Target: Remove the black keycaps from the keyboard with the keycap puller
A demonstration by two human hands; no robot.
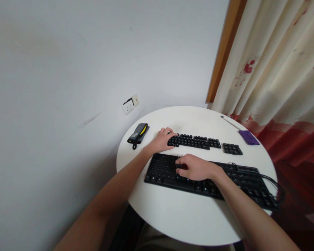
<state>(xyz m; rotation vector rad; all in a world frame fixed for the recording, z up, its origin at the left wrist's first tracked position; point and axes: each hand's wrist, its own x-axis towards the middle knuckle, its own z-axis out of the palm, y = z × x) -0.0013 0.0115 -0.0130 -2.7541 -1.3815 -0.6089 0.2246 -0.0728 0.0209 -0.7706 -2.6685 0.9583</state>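
Keyboard point(206, 188), face-up, long axis crosswise (aslant)

Right hand point(195, 167) over keyboard point(161, 169), left hand point(162, 141) at keycaps point(189, 141).

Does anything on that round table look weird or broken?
Yes: loose keys lie in rows on the table beyond the keyboard, and many keyboard spots show bare stubs. Keys normally sit on the board.
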